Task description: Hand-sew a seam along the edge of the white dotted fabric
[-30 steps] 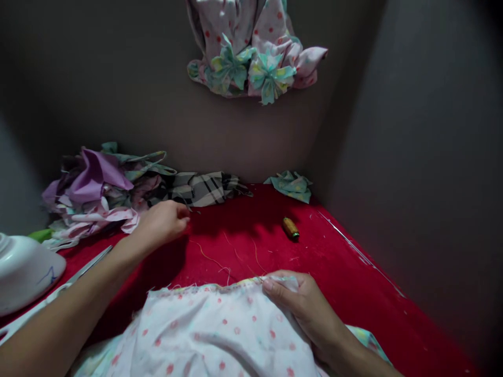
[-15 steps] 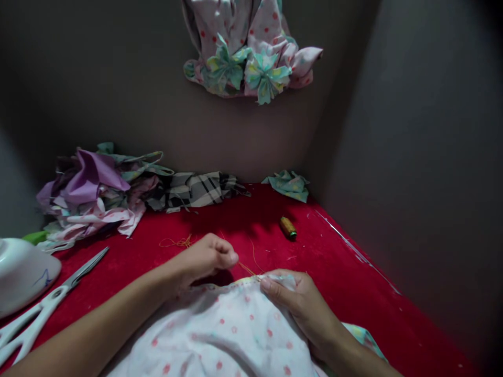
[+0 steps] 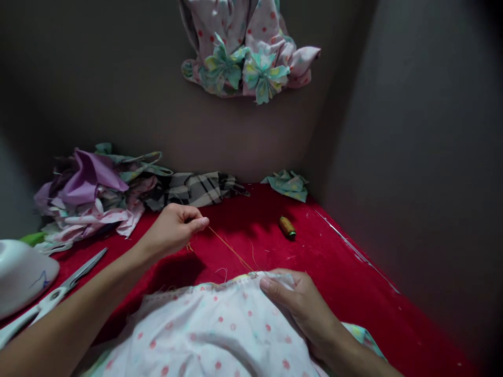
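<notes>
We sit facing a corner of two grey walls, with a red fuzzy-covered tabletop (image 3: 346, 298) running into it, and we place everything else from that tabletop. Above its back edge, a pink polka-dot cloth with teal fabric flowers (image 3: 251, 57) hangs on the wall. Along the back edge lie a heap of pink and purple fabric scraps (image 3: 90, 193), a black-and-beige plaid cloth (image 3: 192, 189) and a small teal floral scrap (image 3: 286, 185). At the tabletop's left edge sit a white rounded plastic container (image 3: 21, 275) and, just beside it, white-handled steel scissors (image 3: 58, 296). Near the middle rests an amber spool of thread (image 3: 287, 228).

Over the tabletop's front edge lies a white fabric with red dots (image 3: 208, 330), its frayed hem toward the back. Our hands are well apart. The left hand (image 3: 171, 230) is raised over the red surface, fingers closed and pinching a fine orange thread (image 3: 231, 250) that runs taut down to the hem. The right hand (image 3: 298, 303) is clamped on the hem, with its thumb lying on top of the fabric.
</notes>
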Action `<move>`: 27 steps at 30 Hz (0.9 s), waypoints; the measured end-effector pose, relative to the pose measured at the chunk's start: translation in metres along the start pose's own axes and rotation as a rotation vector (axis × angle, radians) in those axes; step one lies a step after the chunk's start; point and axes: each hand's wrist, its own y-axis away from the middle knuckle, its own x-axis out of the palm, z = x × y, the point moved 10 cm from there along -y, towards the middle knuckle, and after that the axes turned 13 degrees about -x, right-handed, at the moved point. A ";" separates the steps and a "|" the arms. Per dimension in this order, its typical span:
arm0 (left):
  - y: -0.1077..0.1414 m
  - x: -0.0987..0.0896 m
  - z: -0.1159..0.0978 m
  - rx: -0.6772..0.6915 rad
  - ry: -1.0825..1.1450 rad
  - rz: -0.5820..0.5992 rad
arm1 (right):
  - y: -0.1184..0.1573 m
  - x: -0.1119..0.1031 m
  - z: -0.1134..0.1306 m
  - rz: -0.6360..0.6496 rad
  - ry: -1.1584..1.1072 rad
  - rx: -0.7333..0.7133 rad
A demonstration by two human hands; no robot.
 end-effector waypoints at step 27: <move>0.033 0.108 -0.003 -0.067 0.259 0.599 | -0.001 0.000 0.001 0.001 -0.026 -0.020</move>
